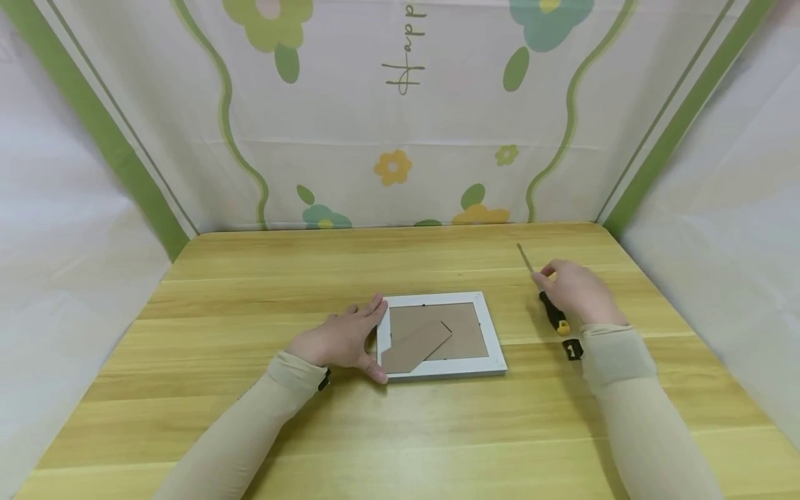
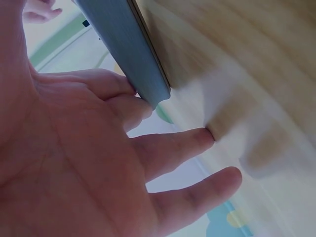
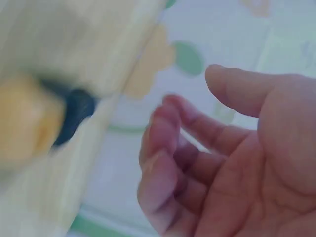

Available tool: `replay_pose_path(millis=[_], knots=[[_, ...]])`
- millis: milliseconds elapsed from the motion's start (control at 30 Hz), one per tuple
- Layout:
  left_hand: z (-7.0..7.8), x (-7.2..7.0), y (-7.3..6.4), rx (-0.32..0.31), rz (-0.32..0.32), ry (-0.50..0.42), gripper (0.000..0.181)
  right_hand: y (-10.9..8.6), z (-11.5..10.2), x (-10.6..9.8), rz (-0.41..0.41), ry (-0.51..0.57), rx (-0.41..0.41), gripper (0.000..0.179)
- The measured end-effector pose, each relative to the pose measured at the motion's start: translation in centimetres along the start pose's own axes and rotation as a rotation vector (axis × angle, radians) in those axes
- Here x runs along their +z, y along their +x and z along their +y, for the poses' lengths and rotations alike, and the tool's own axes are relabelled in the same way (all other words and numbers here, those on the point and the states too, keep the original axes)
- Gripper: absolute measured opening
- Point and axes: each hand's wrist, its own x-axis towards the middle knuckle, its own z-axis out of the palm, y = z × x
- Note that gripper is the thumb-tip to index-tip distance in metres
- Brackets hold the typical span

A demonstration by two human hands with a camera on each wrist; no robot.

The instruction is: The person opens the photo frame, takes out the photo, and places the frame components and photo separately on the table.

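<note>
A white picture frame [image 1: 494,340] lies face down, its brown backing board [image 1: 465,319] and stand flap [image 1: 406,351] showing. My left hand [image 1: 340,340] is spread at the frame's left end, thumb by the near corner and fingers by the far one. In the left wrist view, two fingertips touch the frame's corner while two other fingers stretch out straight. A screwdriver [image 1: 553,311] with a black and yellow handle lies on the right, under my right hand [image 1: 578,288]. The right wrist view shows those fingers loosely curled around nothing, the blurred screwdriver handle [image 3: 29,121] apart from them.
The wooden table [image 1: 250,278] reaches back to a white curtain [image 1: 350,104] with flowers and green bands. More white cloth [image 1: 62,243] hangs along both sides. A small black piece [image 1: 572,348] sits beside the right cuff.
</note>
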Motion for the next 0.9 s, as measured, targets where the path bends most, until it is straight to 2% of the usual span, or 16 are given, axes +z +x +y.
replay_pose_path(millis=[233, 333, 467, 567, 633, 667, 800, 900], knots=[[-0.3, -0.2, -0.2, 0.043, -0.032, -0.063, 0.129, -0.4, -3.3, 1.4, -0.142, 0.123, -0.082, 0.045], [-0.8, -0.7, -0.3, 0.058, -0.008, -0.105, 0.122, -0.3, -4.0, 2.4, -0.205, 0.199, -0.087, 0.038], [-1.2, -1.5, -0.1, 0.005, 0.142, -0.156, 0.087, -0.1, -4.5, 3.4, -0.281, 0.254, -0.102, 0.035], [-1.3, -1.5, 0.3, -0.04, 0.201, -0.183, 0.048, 0.0, -4.8, 3.9, -0.314, 0.258, -0.117, 0.033], [-1.2, -1.3, 0.6, -0.054, 0.169, -0.207, 0.034, 0.0, -5.0, 4.1, -0.326, 0.268, -0.1, 0.033], [-1.1, -1.1, 0.8, -0.047, 0.15, -0.211, 0.033, 0.0, -5.1, 4.2, -0.328, 0.269, -0.094, 0.033], [-0.5, -0.4, 1.1, -0.037, 0.101, -0.279, 0.04, -0.2, -5.5, 4.5, -0.316, 0.264, -0.077, 0.034], [0.0, -0.1, 1.1, -0.038, 0.115, -0.299, 0.04, -0.3, -5.9, 4.8, -0.287, 0.226, -0.094, 0.04]])
